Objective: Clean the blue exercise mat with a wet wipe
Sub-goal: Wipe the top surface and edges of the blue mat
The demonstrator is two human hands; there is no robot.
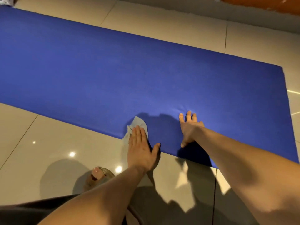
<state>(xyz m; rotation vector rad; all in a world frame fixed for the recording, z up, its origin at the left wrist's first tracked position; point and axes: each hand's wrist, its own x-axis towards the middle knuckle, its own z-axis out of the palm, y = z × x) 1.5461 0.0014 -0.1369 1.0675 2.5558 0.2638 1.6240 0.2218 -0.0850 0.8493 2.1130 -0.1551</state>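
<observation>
The blue exercise mat [129,70] lies flat on the tiled floor [48,151]. At its near edge the left hand [141,148], fingers straight, presses the wet wipe [138,125] down to scrub. Just right, the right hand [190,129], fingers spread and grasping nothing, pins the mat, likely against sliding.

Plain blue mat [113,70], pale grey wipe [139,123], glossy beige floor tiles [48,143].

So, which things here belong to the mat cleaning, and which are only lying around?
For the job: blue mat, wet wipe, left hand flat on the wipe, right hand pressing the mat.
Just there: sandal, floor tiles, unclear white thing at the far corner.
</observation>
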